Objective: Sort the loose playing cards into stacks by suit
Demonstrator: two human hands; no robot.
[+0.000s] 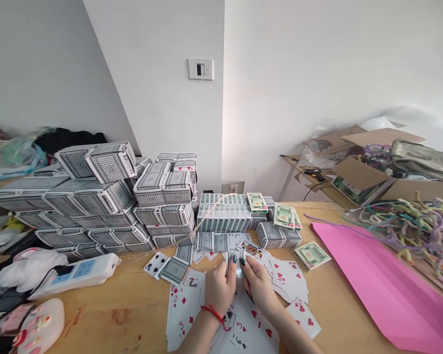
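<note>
Wood below, in the table (107, 295). Gripping a small bunch of cards (238, 269), partly hidden, between left hand (220, 284) and right hand (258, 284), low over loose cards (291, 279). Might spill and mix into that spread if squeezing unevenly. Might topple the stacked cards (162, 189) behind if reaching forward carelessly and bumping them.

White rectangular playing cards (288, 276): red, black pips. Grey-and-white grid-patterned card blocks (110, 164). Solid pink paper sheet (372, 278).
</note>
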